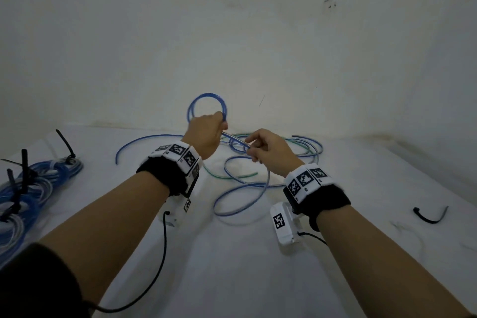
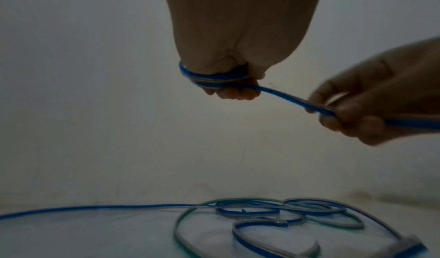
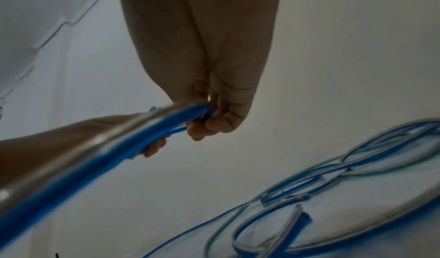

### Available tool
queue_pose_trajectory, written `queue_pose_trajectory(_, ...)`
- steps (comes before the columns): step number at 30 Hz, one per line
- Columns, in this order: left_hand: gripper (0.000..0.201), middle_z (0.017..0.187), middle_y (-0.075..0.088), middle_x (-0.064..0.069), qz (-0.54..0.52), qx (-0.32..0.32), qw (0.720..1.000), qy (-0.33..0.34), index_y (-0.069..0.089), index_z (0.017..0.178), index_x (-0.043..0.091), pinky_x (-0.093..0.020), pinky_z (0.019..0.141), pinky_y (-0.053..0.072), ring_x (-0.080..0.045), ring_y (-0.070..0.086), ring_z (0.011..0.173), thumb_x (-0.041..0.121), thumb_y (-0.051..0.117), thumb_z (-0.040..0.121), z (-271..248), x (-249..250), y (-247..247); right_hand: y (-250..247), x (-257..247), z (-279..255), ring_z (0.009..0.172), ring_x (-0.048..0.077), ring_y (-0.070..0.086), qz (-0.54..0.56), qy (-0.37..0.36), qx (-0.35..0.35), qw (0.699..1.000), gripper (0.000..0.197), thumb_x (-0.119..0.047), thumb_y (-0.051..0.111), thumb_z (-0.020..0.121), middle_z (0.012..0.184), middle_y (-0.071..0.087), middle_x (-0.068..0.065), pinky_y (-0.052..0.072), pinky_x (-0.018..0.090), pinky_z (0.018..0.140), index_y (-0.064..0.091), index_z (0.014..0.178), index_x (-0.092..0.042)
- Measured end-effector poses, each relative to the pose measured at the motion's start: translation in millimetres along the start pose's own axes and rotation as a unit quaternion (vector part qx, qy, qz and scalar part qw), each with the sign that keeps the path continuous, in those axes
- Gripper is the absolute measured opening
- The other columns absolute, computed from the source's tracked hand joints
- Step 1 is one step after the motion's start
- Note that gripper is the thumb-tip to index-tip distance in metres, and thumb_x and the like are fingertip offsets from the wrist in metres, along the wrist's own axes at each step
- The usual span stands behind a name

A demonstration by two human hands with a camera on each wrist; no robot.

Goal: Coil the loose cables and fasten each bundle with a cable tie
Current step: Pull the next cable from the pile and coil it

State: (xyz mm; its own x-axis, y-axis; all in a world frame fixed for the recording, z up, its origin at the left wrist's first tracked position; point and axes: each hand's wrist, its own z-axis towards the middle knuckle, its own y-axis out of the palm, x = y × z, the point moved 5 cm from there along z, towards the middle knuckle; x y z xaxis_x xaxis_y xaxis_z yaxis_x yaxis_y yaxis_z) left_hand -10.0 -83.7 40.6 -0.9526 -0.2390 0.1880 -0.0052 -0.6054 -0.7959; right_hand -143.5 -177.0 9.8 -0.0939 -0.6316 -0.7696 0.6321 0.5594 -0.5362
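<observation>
My left hand (image 1: 210, 131) is raised above the table and grips a small coil of blue cable (image 1: 208, 106), whose loop stands up above the fist; in the left wrist view the coil (image 2: 209, 76) wraps round my curled fingers. From it a straight run of the blue cable (image 2: 285, 97) leads to my right hand (image 1: 260, 148), which pinches it between thumb and fingers (image 3: 209, 124). The remaining blue cable (image 1: 242, 183) lies in loose loops on the white table (image 1: 232, 266), tangled with a green cable (image 1: 232, 177).
Tied blue cable bundles (image 1: 31, 188) with black cable ties (image 1: 65, 146) sticking up lie at the table's left edge. One loose black cable tie (image 1: 429, 215) lies at the right. A white wall (image 1: 232, 33) rises right behind the table.
</observation>
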Motion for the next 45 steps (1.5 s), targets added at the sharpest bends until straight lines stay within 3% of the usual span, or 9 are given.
queue_pose_trajectory(11, 0.032, 0.110, 0.060, -0.022, 0.033, 0.062, 0.956, -0.285, 0.050, 0.110, 0.000, -0.044, 0.092, 0.033, -0.041, 0.055, 0.103, 0.023, 0.029, 0.101, -11, -72, -28, -34, 62, -18, 0.064, 0.014, 0.059, -0.118, 0.108, 0.071, 0.985, 0.006, -0.013, 0.061, 0.088, 0.069, 0.063, 0.000, 0.051, 0.028, 0.072, 0.065, 0.084, -0.010)
queue_pose_trajectory(15, 0.038, 0.105, 0.057, -0.023, -0.037, -0.005, 0.970, -0.241, 0.050, 0.107, -0.004, -0.043, 0.087, 0.037, -0.040, 0.055, 0.099, 0.027, 0.029, 0.101, -11, -68, -9, -37, 52, -14, 0.058, 0.007, 0.051, -0.111, 0.111, 0.092, 0.983, 0.020, -0.015, 0.059, 0.090, 0.067, 0.063, -0.001, 0.043, 0.020, 0.064, 0.067, 0.073, -0.009)
queue_pose_trajectory(21, 0.027, 0.081, 0.054, -0.008, -0.115, -0.128, 0.971, -0.164, 0.053, 0.089, 0.007, -0.033, 0.076, 0.036, -0.028, 0.051, 0.086, 0.020, 0.033, 0.100, -18, -54, 17, -35, 21, -12, 0.042, 0.009, 0.043, 0.181, 0.124, 0.100, 0.970, 0.020, 0.002, 0.049, 0.093, 0.061, 0.060, 0.009, 0.036, 0.018, 0.042, 0.051, 0.104, -0.014)
queue_pose_trajectory(25, 0.033, 0.083, 0.055, -0.004, -0.163, -0.199, 0.955, -0.147, 0.055, 0.075, 0.014, -0.026, 0.069, 0.038, -0.020, 0.050, 0.078, 0.022, 0.034, 0.100, -28, -44, 26, -37, 4, -6, 0.042, 0.009, 0.047, 0.306, 0.111, 0.098, 0.940, 0.016, 0.003, 0.045, 0.094, 0.063, 0.054, 0.011, 0.040, 0.017, 0.041, 0.056, 0.092, -0.009)
queue_pose_trajectory(28, 0.040, 0.061, 0.047, 0.001, -0.239, -0.273, 0.920, -0.151, 0.059, 0.068, 0.014, -0.019, 0.048, 0.032, -0.014, 0.040, 0.054, 0.025, 0.038, 0.100, -35, -32, 32, -41, -1, -1, 0.044, 0.010, 0.058, 0.411, 0.117, 0.130, 0.894, 0.018, 0.001, 0.045, 0.095, 0.059, 0.063, 0.010, 0.050, 0.018, 0.046, 0.058, 0.085, -0.004)
queue_pose_trajectory(32, 0.043, 0.041, 0.034, 0.010, -0.336, -0.330, 0.872, -0.137, 0.058, 0.063, 0.010, -0.018, 0.042, 0.021, -0.008, 0.028, 0.040, 0.026, 0.040, 0.099, -39, -13, 29, -42, -2, 5, 0.059, 0.023, 0.068, 0.502, 0.114, 0.153, 0.843, 0.016, 0.000, 0.040, 0.097, 0.069, 0.068, 0.018, 0.059, 0.027, 0.059, 0.054, 0.093, 0.007)
queue_pose_trajectory(37, 0.036, 0.043, 0.027, 0.011, -0.544, -0.244, 0.787, -0.158, 0.043, 0.068, 0.010, -0.014, 0.039, 0.017, -0.003, 0.022, 0.036, 0.021, 0.031, 0.100, -27, 2, 9, -35, 3, 6, 0.079, 0.017, 0.064, 0.336, 0.096, 0.123, 0.929, 0.022, -0.005, 0.045, 0.097, 0.092, 0.065, 0.012, 0.056, 0.019, 0.071, 0.051, 0.118, -0.001)
queue_pose_trajectory(41, 0.036, 0.047, 0.031, 0.011, -0.650, -0.151, 0.728, -0.159, 0.041, 0.071, 0.014, -0.013, 0.042, 0.022, -0.002, 0.024, 0.039, 0.024, 0.026, 0.102, -15, 4, -9, -22, 1, 2, 0.089, 0.006, 0.062, 0.158, 0.053, 0.062, 0.984, 0.021, -0.023, 0.049, 0.097, 0.100, 0.069, 0.005, 0.043, 0.001, 0.071, 0.065, 0.105, -0.011)
queue_pose_trajectory(45, 0.034, 0.052, 0.037, 0.010, -0.750, -0.100, 0.639, -0.140, 0.046, 0.077, 0.015, -0.016, 0.047, 0.031, -0.004, 0.031, 0.043, 0.027, 0.026, 0.101, -7, 7, -23, -12, 9, -1, 0.093, 0.017, 0.064, 0.082, 0.056, 0.040, 0.994, 0.011, -0.009, 0.061, 0.089, 0.103, 0.068, 0.014, 0.050, 0.024, 0.088, 0.060, 0.100, -0.012)
